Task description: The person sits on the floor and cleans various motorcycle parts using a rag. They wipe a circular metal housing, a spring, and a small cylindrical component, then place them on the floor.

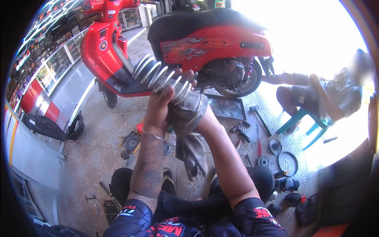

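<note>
A pale metal coil spring (160, 77) is held up in front of me, tilted with its far end to the upper left. Dark grey material shows inside its coils. My left hand (160, 108) grips the spring's near part, thumb lying along the coils. A grey cloth (189, 114) is bunched around the near end and hangs down between my forearms. My right hand (205, 121) grasps this cloth at the spring's lower end, mostly covered by it. Fingertips show beyond the spring; I cannot tell which hand they belong to.
A red scooter (195, 49) stands ahead, a metal tray (226, 108) by its rear wheel. A hammer (260, 120), a screwdriver (259, 146) and round parts (287, 163) lie at right. Another person sits on a green plastic chair (315, 117). Loose parts (131, 140) lie left.
</note>
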A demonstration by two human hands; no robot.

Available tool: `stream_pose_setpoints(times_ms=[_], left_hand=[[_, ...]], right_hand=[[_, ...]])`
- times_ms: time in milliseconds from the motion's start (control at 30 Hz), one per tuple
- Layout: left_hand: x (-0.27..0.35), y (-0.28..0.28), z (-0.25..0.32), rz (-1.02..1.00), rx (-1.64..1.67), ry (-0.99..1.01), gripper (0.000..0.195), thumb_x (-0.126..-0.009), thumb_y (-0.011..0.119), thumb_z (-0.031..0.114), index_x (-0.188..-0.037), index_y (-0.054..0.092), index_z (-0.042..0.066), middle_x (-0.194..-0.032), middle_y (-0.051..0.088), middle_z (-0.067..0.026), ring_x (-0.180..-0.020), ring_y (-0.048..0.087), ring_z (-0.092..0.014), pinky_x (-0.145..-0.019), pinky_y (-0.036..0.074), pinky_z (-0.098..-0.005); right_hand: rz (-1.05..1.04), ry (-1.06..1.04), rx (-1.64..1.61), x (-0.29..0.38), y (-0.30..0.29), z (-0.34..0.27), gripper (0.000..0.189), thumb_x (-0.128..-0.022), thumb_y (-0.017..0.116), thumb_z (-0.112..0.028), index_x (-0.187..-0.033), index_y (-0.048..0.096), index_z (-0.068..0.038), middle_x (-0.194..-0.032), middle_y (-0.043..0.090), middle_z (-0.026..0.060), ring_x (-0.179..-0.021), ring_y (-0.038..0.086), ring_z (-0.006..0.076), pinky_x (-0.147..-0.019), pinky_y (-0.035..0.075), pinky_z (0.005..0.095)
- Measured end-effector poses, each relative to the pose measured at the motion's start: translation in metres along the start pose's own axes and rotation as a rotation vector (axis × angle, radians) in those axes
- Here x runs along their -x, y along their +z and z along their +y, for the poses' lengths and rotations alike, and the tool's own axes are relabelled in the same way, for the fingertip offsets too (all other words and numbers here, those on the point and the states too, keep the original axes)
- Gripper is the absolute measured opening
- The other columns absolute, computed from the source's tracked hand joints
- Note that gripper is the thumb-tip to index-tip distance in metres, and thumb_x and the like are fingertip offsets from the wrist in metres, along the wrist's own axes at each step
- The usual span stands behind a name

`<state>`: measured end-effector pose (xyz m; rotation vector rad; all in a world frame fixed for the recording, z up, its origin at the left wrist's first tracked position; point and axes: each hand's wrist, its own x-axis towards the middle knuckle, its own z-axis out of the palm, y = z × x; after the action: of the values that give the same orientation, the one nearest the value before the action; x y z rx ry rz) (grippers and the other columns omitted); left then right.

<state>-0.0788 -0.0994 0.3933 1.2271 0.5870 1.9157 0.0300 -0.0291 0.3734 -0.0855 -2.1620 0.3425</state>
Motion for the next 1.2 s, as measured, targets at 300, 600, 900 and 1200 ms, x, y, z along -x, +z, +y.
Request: stream_pose_setpoints(times_ms=[300,600,900,1200], left_hand=[[0.013,-0.006,0.011,-0.069,-0.049,-0.039,0.062,-0.084,0.078,0.031,-0.132,0.055,-0.001,-0.119,0.069,-0.0192,-0.111,0.067,-0.027,-0.100,0.053,-0.0404],[0.008,0.002,0.014,-0.031,0.148,-0.004,0.054,-0.094,0.073,0.025,-0.137,0.052,0.000,-0.125,0.067,-0.0228,-0.118,0.066,-0.034,-0.104,0.052,-0.0450],[0.014,-0.008,0.016,-0.110,0.049,-0.013,0.062,-0.090,0.074,0.034,-0.135,0.051,0.000,-0.121,0.067,-0.0203,-0.113,0.067,-0.030,-0.102,0.053,-0.0418],[0.010,0.004,0.015,-0.045,0.146,-0.009,0.070,-0.092,0.075,0.039,-0.143,0.046,0.000,-0.128,0.065,-0.0256,-0.118,0.066,-0.035,-0.104,0.052,-0.0460]], right_hand=[[0.080,0.330,-0.737,0.013,0.008,-0.015,0.054,-0.091,0.068,-0.021,-0.139,0.052,-0.004,-0.132,0.061,0.0137,-0.119,0.061,0.0297,-0.109,0.045,0.0385],[0.063,0.114,-0.029,-0.006,0.006,-0.025,0.047,-0.086,0.065,-0.018,-0.132,0.061,-0.009,-0.121,0.066,0.0140,-0.110,0.065,0.0343,-0.093,0.051,0.0436],[0.061,0.249,-0.482,0.010,0.012,-0.010,0.041,-0.093,0.066,-0.013,-0.133,0.059,-0.007,-0.125,0.064,0.0124,-0.118,0.061,0.0263,-0.099,0.048,0.0355],[-0.218,0.026,0.702,-0.004,-0.006,-0.031,0.035,-0.077,0.068,-0.011,-0.111,0.066,-0.006,-0.100,0.068,0.0106,-0.086,0.068,0.0323,-0.074,0.055,0.0429]])
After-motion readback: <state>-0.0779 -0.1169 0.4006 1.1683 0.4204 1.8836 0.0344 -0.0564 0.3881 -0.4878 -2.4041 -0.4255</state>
